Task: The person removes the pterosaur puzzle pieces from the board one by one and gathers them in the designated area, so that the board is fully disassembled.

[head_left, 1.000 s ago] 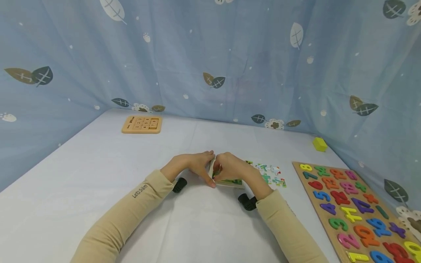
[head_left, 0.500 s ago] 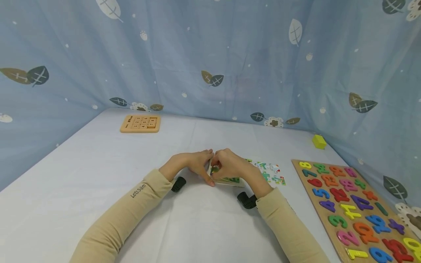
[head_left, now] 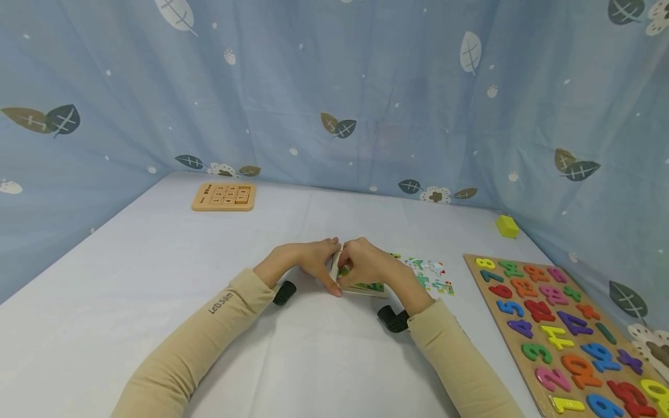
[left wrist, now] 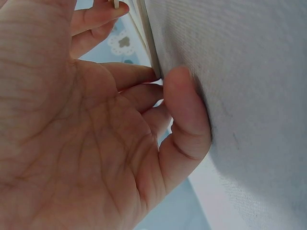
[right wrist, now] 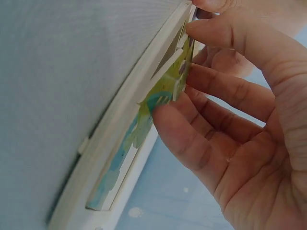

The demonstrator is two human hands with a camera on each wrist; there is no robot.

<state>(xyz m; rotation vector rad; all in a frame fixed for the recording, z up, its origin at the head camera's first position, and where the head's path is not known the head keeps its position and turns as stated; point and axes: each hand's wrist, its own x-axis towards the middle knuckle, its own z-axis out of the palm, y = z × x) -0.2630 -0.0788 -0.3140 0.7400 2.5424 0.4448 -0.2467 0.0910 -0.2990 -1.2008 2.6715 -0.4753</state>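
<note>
In the head view a small jigsaw tray with a pale rim lies mid-table, partly covered by the hands. My left hand spans its left side, thumb by the near corner and fingers by the far one; the left wrist view shows a fingertip against the tray edge. My right hand reaches over the tray from the right. Its thumb and fingers pinch a green jigsaw piece, which stands tilted in the tray in the right wrist view. Blue and green pieces lie in the frame beside it.
Loose jigsaw pieces lie right of the tray. A board of coloured numbers and symbols fills the right side, with a yellow block behind it. A wooden sliding number puzzle sits at the back left. A patterned curtain hangs behind.
The right hand's fingers shift slightly at the tray's left end, briefly leftward and then back. The left hand keeps its place at the tray. The head view moves a little.
</note>
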